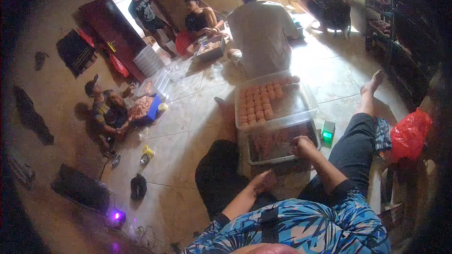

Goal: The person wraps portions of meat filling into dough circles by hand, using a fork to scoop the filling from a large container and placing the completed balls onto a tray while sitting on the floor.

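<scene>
Before me a translucent plastic tray (291,103) holds rows of round reddish-brown balls (256,104), packed towards its left side. Its near edge overlaps a second container with a pale rim (263,162), in which a dark reddish mass (270,143) lies in shadow. My right hand (304,147) is at the right part of this nearer container, fingers curled over its inside. Lower and to the left, my left hand (264,181) is close to the container's near side. Shadow and blur hide whether either hand holds anything.
A small box with a green light (327,132) stands right of the containers, near my leg. Further right hangs a red plastic bag (411,134). At left a person (109,113) sits by a blue bin (154,107) of pale pieces. Other people (263,38) sit farther off.
</scene>
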Action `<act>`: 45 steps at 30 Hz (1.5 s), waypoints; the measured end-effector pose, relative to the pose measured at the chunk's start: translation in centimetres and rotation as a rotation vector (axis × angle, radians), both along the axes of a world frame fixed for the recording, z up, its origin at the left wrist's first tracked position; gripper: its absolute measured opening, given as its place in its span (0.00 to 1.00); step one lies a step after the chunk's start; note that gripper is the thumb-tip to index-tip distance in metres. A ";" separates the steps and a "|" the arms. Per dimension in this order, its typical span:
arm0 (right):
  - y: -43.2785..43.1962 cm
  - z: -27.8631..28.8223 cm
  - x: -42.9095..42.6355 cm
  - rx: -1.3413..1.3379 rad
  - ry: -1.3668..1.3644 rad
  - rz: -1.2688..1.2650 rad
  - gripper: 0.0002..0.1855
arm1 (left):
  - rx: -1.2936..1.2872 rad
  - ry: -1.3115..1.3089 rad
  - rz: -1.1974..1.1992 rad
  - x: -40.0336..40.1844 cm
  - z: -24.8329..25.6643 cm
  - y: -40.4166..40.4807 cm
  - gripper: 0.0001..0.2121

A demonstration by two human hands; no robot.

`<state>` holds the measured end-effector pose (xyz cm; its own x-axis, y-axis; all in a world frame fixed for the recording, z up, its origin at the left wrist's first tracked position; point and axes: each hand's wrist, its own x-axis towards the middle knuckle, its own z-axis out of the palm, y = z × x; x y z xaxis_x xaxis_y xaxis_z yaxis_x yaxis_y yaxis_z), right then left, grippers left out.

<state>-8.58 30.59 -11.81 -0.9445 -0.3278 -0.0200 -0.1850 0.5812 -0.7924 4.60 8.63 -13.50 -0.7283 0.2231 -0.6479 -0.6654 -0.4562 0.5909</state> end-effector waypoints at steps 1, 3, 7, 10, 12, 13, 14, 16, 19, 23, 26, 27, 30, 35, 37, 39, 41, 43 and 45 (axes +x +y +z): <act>0.0 0.8 -0.2 -0.001 0.002 -0.002 0.11 | -0.001 0.002 -0.002 -0.1 -0.4 0.0 0.12; 0.0 1.8 -0.6 0.149 -0.173 0.012 0.15 | -0.007 0.062 -0.053 -0.3 -1.4 -0.5 0.11; 1.0 0.0 -0.9 0.075 -0.127 -0.047 0.14 | 0.135 0.104 -0.147 -0.9 -1.4 0.3 0.11; 1.5 -1.4 -1.3 0.160 0.080 0.020 0.15 | -0.031 0.016 -0.101 -1.4 -2.0 0.3 0.12; -0.5 -0.7 -0.6 0.040 -0.040 -0.020 0.14 | 0.365 0.133 -0.285 -1.2 -5.1 -3.5 0.11; 0.0 -1.1 -0.9 0.046 -0.040 -0.031 0.14 | 0.512 0.169 -0.371 -1.7 -4.8 -3.1 0.14; 0.5 -1.4 -1.2 0.059 0.012 -0.045 0.14 | 0.217 0.101 -0.322 -1.7 -4.4 -2.7 0.14; 1.0 -0.9 -0.9 0.076 0.049 -0.064 0.14 | -0.072 0.022 -0.275 -1.3 -2.3 -0.7 0.14; 0.5 0.8 -0.1 0.150 -0.058 -0.001 0.13 | -0.074 -0.048 -0.028 -0.2 -0.1 0.8 0.11; -0.9 -3.8 -1.7 -0.134 -0.170 -0.054 0.11 | -0.089 -0.006 -0.047 0.4 -1.3 -2.0 0.12; 3.4 -8.7 -5.1 -0.185 -0.160 -0.054 0.10 | -0.034 0.045 -0.139 -1.4 2.1 2.4 0.13; 2.4 -8.2 -4.6 -0.200 -0.157 -0.014 0.10 | -0.070 0.037 -0.100 -0.9 2.8 2.1 0.13; 0.7 -1.6 -0.9 -0.051 -0.011 -0.023 0.12 | -0.110 0.008 -0.050 -0.2 1.0 0.4 0.13; -0.5 -1.3 -1.0 -0.196 -0.270 -0.114 0.13 | -0.086 0.012 -0.094 -0.1 -1.8 -1.6 0.12; 1.2 -2.3 -1.9 -0.195 -0.375 -0.198 0.14 | -0.096 0.032 -0.135 -1.3 -1.6 -0.2 0.11; 2.0 -5.7 -2.9 0.141 0.194 -0.064 0.13 | 0.027 0.017 -0.070 -1.6 -1.2 0.6 0.11; -0.1 -3.5 -1.2 0.103 0.135 -0.012 0.13 | -0.035 0.004 -0.015 -0.4 -2.4 -1.1 0.11; 0.0 -3.1 -1.4 0.081 0.106 -0.006 0.12 | -0.085 0.025 -0.004 -0.6 -3.3 -1.5 0.12; 0.3 -4.6 -2.8 -0.024 -0.068 -0.030 0.12 | -0.097 0.048 -0.068 -1.4 -4.1 -1.8 0.14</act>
